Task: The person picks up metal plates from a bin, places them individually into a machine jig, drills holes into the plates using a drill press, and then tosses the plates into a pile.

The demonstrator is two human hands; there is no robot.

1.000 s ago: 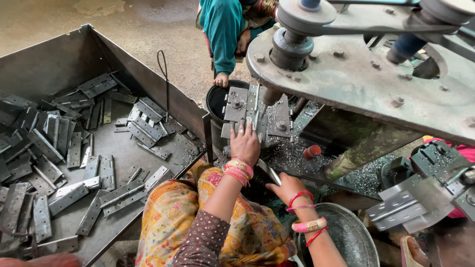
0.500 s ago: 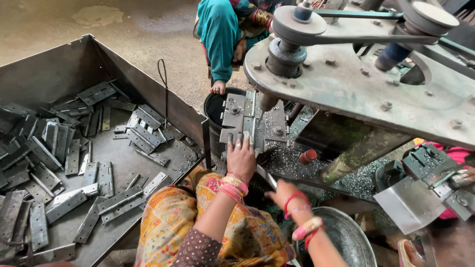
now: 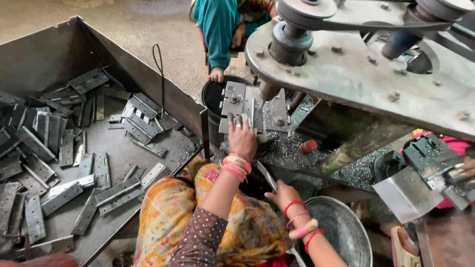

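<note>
Clearly the hinge plate (image 3: 247, 106) lay flat on the drill table (image 3: 277, 116), under the spindle (image 3: 269, 91), toward the table's near edge. Our left hand (image 3: 242, 138) pressed down on its near edge, fingers (image 3: 237, 121) curled together over the metal; whether they pinched it or only pushed we could not tell. Our right hand (image 3: 282, 195) sat lower, closed round a slim lever (image 3: 267, 175) that ran up toward the machine, just above the rim of a round steel basin (image 3: 356, 232).

To do this step well, we judged, the plate wanted holding hard against the table so it could not spin, with fingertips kept clear of the spindle, and the lever drawn steadily rather than jerked. Metal shavings (image 3: 292, 143) lay thick along the table's right edge and could lift the plate off level.

Left of us stood a big steel bin (image 3: 123, 64) holding many loose hinges (image 3: 64, 148). At the table's far corner another person's hand (image 3: 216, 75) rested on a black bucket (image 3: 210, 94).
</note>
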